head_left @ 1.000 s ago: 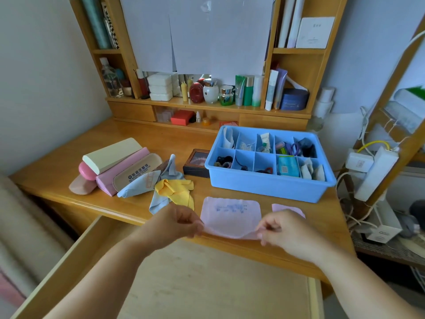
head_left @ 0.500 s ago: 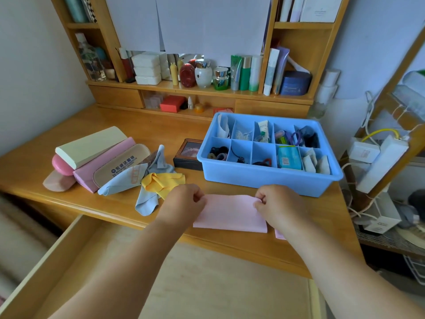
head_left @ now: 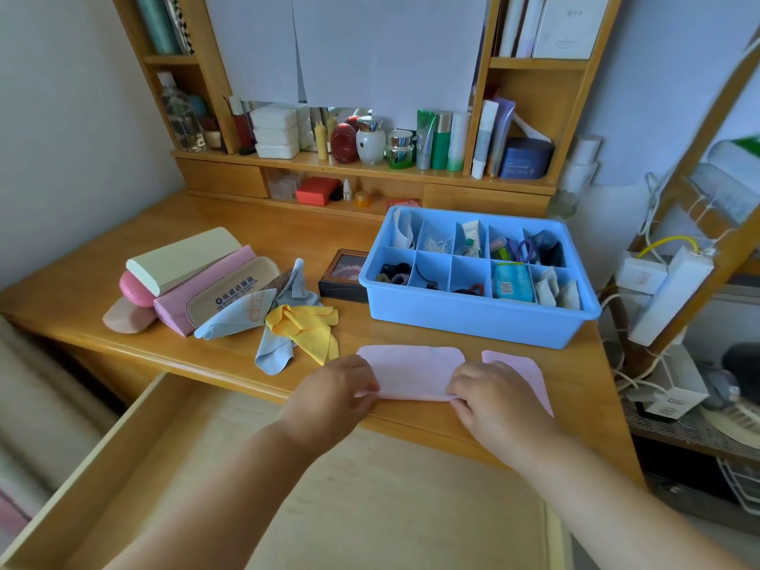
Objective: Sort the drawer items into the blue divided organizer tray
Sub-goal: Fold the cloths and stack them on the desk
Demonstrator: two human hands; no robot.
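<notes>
Nearest the camera, the wooden drawer stands pulled out, its pale flat bottom showing between two bare forearms. Just past it, at the front edge of the honey-coloured wooden desk, the left hand and the right hand each pinch a near corner of a soft pink cloth with curled fingers. The cloth lies folded flat, a rounded rectangle with a doubled near edge. A second pink cloth of the same matte fabric lies flat just to the right, partly under the right hand.

Left of the hands sits a loose, crumpled heap: a yellow cloth over pale blue cloths. Beyond them, smooth hard-shelled glasses cases lie bunched together, a cream case on top of a long pink case, with a tan case bearing printed lettering.

Further back stands the blue divided organizer tray, glossy moulded plastic, rectangular, with ten compartments in two rows. Its front-left cell holds dark hair ties; a cell further right holds a flat blue packet. A small dark box touches the tray's left wall.

Farthest, wooden shelves carry bottles, jars and tubes.
</notes>
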